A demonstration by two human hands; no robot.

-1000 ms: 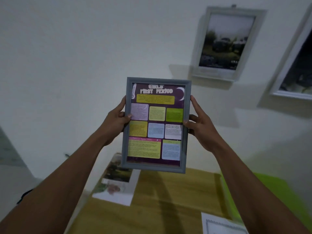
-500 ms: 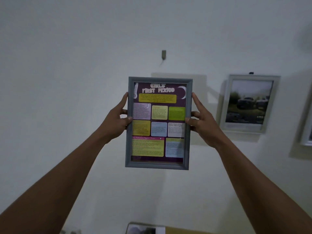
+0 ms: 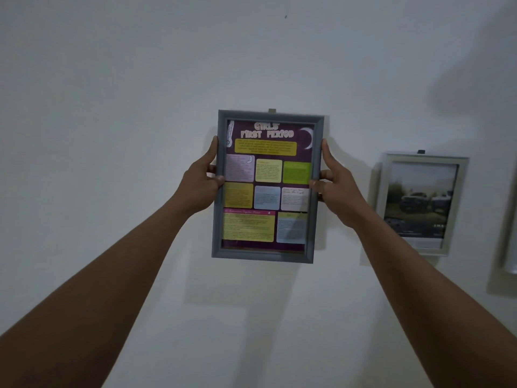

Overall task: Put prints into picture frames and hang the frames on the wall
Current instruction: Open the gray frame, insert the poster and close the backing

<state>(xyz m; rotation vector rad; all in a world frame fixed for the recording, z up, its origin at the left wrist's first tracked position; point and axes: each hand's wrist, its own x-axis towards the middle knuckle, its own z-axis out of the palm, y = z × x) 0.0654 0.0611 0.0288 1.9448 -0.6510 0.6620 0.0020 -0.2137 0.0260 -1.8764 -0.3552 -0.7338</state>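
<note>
Left hand (image 3: 200,182) grips the left edge of the grey frame (image 3: 216,191), thumb over the front, fingers wrapped behind. Right hand (image 3: 337,184) clamps the right edge the same way. Frame upright, held up in front of the white wall (image 3: 112,107), slightly tilted. Purple print (image 3: 265,186) with coloured text boxes inside it, title "Girls First Period". Small wall hook (image 3: 272,110) peeks just above the frame's top edge; contact unclear. White frame (image 3: 422,204) with a landscape photo hangs to the right, well apart.
</note>
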